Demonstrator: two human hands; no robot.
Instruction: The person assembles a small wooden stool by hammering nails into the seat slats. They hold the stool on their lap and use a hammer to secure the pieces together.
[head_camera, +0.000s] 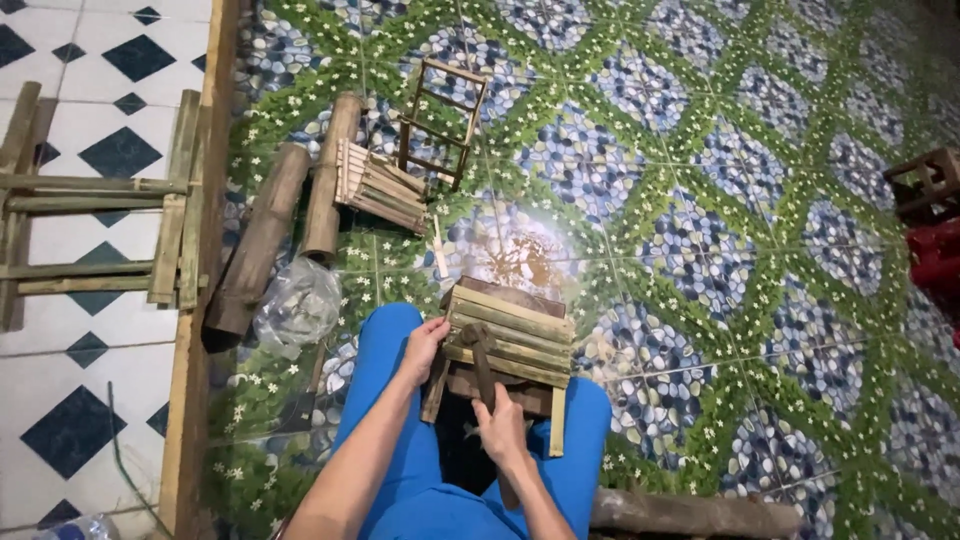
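A slatted bamboo stool (508, 335) sits near, between the person's knees on the floor (700, 200), with two bamboo logs (290, 215) to its far left, a slat bundle (380, 185) right of them, and a small ladder frame (443, 120) farther off.

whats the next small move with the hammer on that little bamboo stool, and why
Probably a short tap down with the dark hammer, whose head rests on the top slats of the small bamboo-slat stool. The right hand grips its handle, while the left hand steadies the stool's left edge between the blue-clad knees.
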